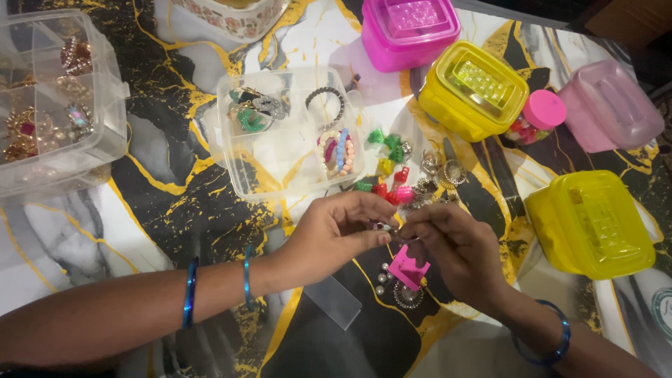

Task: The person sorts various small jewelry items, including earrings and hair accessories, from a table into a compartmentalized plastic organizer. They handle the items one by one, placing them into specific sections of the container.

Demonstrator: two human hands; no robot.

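My left hand point(336, 234) and my right hand point(455, 248) meet near the table's middle, fingertips pinched together on a small metallic earring point(383, 226). Just below them lies a pink earring card point(408, 268) with a round silver earring point(407, 295) and small pearl studs point(382, 278) beside it. A clear plastic sleeve point(334, 301) lies under my left wrist. Above the hands sits a heap of small coloured hair clips point(387, 164) and gold earrings point(444, 173). Both wrists wear blue bangles.
A clear divided box point(287, 157) with bracelets and jewellery stands behind the hands; another clear box point(105, 105) is at far left. Two yellow tubs point(591, 224) point(472, 91), two pink tubs point(409, 31) point(609, 105) and a pink-lidded jar point(537, 117) crowd the right.
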